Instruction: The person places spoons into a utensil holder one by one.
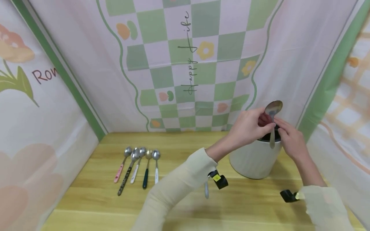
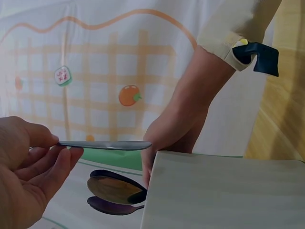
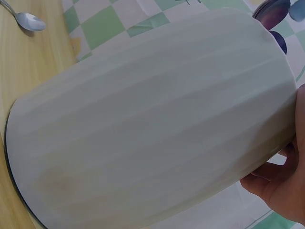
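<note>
My left hand [image 1: 250, 126] pinches a metal spoon [image 1: 274, 107] by its handle, bowl up, at the mouth of a white ribbed container [image 1: 254, 160]. In the left wrist view this spoon [image 2: 107, 145] is seen edge-on between thumb and fingers. My right hand [image 1: 293, 141] holds the container's rim on its right side; some of its fingers are hidden behind the left hand and the rim. The right wrist view shows bent fingers [image 3: 267, 179] against the container's wall [image 3: 152, 114]. Dark-looking spoons [image 2: 114, 190] stick out of the container's mouth.
At the left of the wooden table [image 1: 179, 144], several spoons lie side by side, among them one with a pink handle [image 1: 118, 174] and one with a dark green handle [image 1: 145, 178]. A light blue handle [image 1: 206, 191] shows beside my left sleeve. Patterned cloth [image 1: 185, 64] hangs behind.
</note>
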Demonstrator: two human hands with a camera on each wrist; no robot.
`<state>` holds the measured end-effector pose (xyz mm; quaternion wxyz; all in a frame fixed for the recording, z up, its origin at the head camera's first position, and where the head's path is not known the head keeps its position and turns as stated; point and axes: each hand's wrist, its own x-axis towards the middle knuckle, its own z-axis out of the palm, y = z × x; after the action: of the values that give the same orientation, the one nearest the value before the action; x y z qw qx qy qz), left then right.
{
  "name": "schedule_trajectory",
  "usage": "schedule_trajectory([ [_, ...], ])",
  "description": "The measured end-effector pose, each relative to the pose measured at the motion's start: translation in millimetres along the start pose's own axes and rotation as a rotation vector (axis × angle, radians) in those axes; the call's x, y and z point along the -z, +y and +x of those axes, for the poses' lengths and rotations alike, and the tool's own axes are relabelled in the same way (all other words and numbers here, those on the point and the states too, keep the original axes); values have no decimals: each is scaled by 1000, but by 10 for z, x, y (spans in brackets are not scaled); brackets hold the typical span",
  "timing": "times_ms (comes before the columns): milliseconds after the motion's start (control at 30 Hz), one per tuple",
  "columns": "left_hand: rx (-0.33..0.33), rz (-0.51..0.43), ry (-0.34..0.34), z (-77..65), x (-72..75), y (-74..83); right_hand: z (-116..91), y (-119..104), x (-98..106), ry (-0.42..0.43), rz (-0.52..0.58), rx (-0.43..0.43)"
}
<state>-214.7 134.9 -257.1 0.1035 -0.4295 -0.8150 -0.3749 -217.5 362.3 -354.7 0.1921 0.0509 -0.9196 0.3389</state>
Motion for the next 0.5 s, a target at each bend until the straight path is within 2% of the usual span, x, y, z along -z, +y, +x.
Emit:
schedule_trajectory([
  [233,-1,-39,10,80,8,-3,-14,37,3,24,0,14],
  [500,21,-80,34,144,13,-78,-4,1,4,3,10,13],
])
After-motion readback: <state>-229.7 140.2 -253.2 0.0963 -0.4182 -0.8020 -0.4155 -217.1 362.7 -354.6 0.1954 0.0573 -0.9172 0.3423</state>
